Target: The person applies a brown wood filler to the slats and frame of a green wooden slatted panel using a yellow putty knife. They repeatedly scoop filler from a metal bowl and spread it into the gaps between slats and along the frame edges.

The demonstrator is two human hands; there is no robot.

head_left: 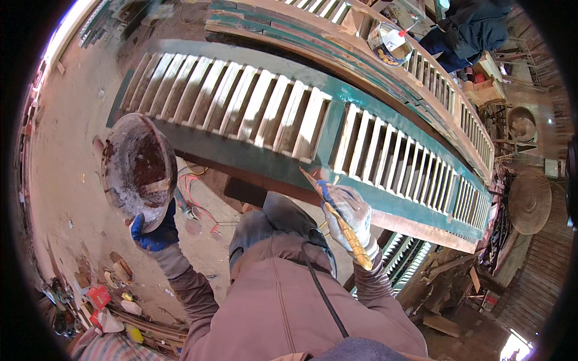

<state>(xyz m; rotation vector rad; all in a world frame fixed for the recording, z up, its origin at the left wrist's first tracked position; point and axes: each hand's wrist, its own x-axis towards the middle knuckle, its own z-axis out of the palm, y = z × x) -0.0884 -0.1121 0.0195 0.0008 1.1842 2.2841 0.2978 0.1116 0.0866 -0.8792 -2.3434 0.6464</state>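
Observation:
My gloved left hand grips the lower rim of a wide grey basin, which is tilted toward me. Brown and pale residue coats its inside, and a small flat wooden piece rests in it. In my gloved right hand is a long slim tool with a yellow handle and a narrow tip; its exact kind is unclear. The tip is close to the near edge of a green slatted shutter panel lying across in front of me. Whether it touches the panel cannot be made out.
More stacked slatted frames lie beyond the panel, with a paint-stained bucket on top. A person in dark clothes is at the far right. A red cable and a power tool lie on the floor; clutter fills the lower left.

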